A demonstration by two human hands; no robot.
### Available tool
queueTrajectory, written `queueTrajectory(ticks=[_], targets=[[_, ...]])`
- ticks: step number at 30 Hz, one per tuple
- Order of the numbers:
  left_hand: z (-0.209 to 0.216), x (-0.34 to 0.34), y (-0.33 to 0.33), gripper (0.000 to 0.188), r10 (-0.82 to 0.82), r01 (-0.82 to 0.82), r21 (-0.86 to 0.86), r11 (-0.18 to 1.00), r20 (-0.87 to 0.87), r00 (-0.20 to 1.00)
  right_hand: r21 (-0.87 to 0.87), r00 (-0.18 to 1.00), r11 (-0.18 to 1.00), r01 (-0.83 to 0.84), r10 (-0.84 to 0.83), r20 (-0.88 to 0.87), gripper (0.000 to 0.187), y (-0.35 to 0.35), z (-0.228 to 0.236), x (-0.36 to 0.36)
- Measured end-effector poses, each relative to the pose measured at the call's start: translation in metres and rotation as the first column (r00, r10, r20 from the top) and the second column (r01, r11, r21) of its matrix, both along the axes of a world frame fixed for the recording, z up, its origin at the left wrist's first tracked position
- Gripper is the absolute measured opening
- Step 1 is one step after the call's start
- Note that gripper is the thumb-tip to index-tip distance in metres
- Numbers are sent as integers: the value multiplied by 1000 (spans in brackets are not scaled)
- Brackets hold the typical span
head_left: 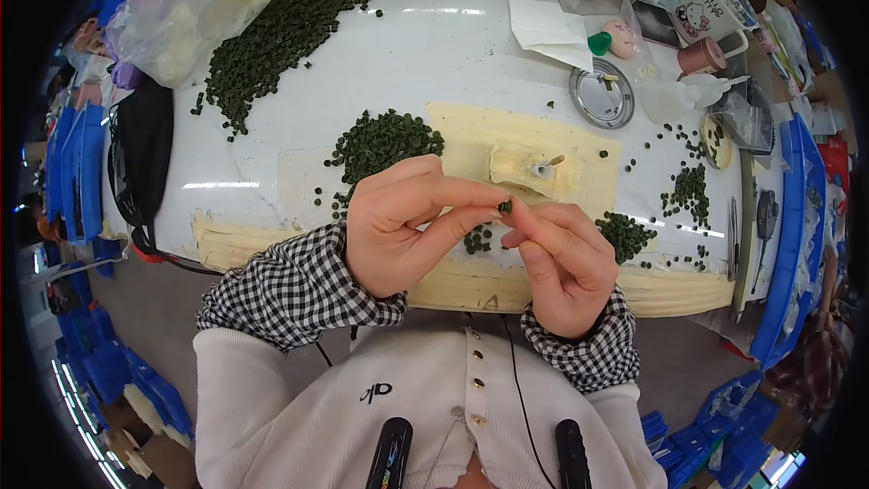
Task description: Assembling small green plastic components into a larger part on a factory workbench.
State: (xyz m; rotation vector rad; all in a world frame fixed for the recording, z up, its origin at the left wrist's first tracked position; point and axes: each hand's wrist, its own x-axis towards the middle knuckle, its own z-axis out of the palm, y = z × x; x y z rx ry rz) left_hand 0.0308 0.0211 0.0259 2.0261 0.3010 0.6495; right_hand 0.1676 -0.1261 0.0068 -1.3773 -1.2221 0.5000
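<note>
My left hand (pixel 398 222) is closed, pinching a small dark green piece (pixel 504 207) between thumb and index fingertip above the table's front edge. My right hand (pixel 568 263) meets it from the other side, its fingers curled and a fingertip against the piece. Whether anything else is between the right fingers is hidden. A few green pieces (pixel 478 239) lie below the fingertips. Behind the left hand rises a heap of such pieces (pixel 385 140); a smaller heap (pixel 625 235) lies beside the right hand. Just beyond the hands is a cream block (pixel 534 172) with a short peg-like stick in it.
A larger green heap (pixel 281 32) spreads at the far left beside plastic bags (pixel 186 36). At right are a round metal lid (pixel 602 98), a white squeeze bottle (pixel 674 100), a pink spool (pixel 701 56), scattered pieces (pixel 688 195) and tweezers (pixel 732 235). A blue bin (pixel 792 244) borders the table.
</note>
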Motion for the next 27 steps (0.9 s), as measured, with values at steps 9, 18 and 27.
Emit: queueTrajectory(ticks=[9, 18, 27], targets=[[-6, 0, -1, 19, 12, -11, -34, 999, 25, 1000, -1, 1000, 1000, -6, 6, -19, 33, 0, 1, -1], [-6, 0, -1, 18, 24, -25, -77, 997, -18, 1000, 1, 1000, 1000, -6, 6, 9, 33, 0, 0, -1], [-8, -3, -1, 23, -16, -2, 175, 985, 100, 995, -6, 988, 994, -108, 107, -111, 30, 0, 2, 2]])
